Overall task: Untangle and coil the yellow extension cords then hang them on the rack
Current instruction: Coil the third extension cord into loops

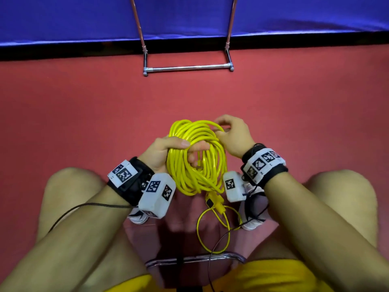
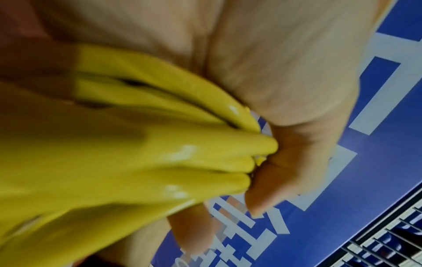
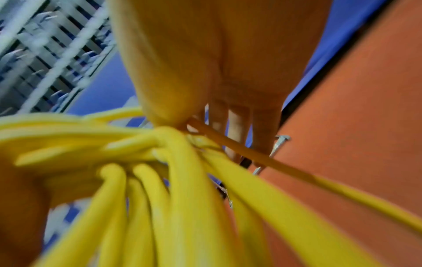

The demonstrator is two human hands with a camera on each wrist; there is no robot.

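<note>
Floor (image 1: 84,102) (red) meets blue wall (image 1: 63,15) behind rack (image 1: 188,67).

Black wrist straps (image 1: 134,182) carry white boxes (image 1: 156,196) printed with black-and-white square markers. Thin dark cables (image 1: 90,206) trail off. Yellow shorts (image 1: 280,275), white shoes (image 1: 137,216).

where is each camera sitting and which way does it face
Head: on the head, looking down at the coil, rack and floor; both forearms, knees, left hand, right hand show.
Left wrist: along the palm at gripped strands; fingers show.
Right wrist: along the palm at the strands; fingers show.
All share the coil.
</note>
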